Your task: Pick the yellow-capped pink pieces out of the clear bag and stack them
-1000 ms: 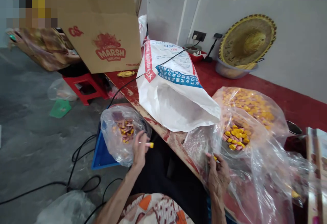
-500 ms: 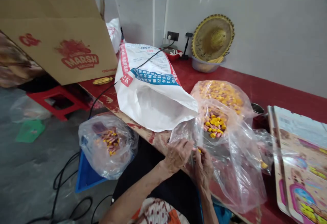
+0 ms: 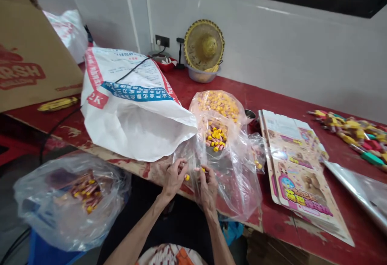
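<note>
My left hand [image 3: 176, 176] is at the table's front edge, its fingers closed round a small pink piece with a yellow cap [image 3: 187, 177]. My right hand [image 3: 208, 182] is just beside it, pinching another pink-and-yellow piece [image 3: 202, 170] between thumb and fingertips. Under and behind the hands lies a clear plastic bag [image 3: 236, 184] with its mouth spread towards me. Many of the same capped pieces [image 3: 216, 136] fill its far part. A second clear bag [image 3: 39, 200] with a smaller pile of these pieces [image 3: 86, 190] stands low on the left.
A white woven sack [image 3: 136, 124] gapes open left of the bag, with a black cable across it. Printed cardboard packs [image 3: 305, 192] lie stacked to the right. Beyond are colourful pieces [image 3: 353, 132], a metal cup [image 3: 250, 114] and a round yellow fan [image 3: 204, 45]. A carton [image 3: 27, 55] stands left.
The view has swung right, bringing the colourful pieces into sight. My hands have drawn a little apart, and a yellow-capped piece now shows at my left fingers. My right hand keeps its pinch.
</note>
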